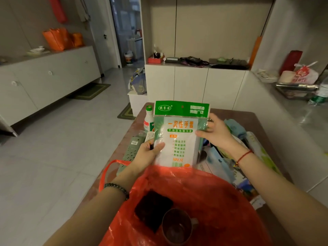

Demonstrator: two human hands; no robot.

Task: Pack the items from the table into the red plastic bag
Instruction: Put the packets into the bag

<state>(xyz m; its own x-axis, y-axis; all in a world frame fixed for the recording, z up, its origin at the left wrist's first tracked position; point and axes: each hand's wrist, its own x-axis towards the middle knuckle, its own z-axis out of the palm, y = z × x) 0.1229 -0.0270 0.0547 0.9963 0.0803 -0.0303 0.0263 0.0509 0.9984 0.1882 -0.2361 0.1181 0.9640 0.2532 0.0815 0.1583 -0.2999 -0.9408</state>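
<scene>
I hold a flat green-and-white pack of disposable gloves (179, 132) upright above the mouth of the red plastic bag (204, 189). My left hand (147, 155) grips the pack's lower left edge. My right hand (215, 134) grips its right edge. The pack's bottom edge sits just behind the bag's rim. Through the red film I see a dark square object (153, 209) and a round cup (177, 226) inside the bag. A bag handle (111, 167) loops out to the left.
On the brown table (236, 115) stand a white bottle with a green cap (148, 119), a pale green perforated board (130, 153) at the left, and several packets and blue items (236, 128) at the right. White cabinets stand behind the table.
</scene>
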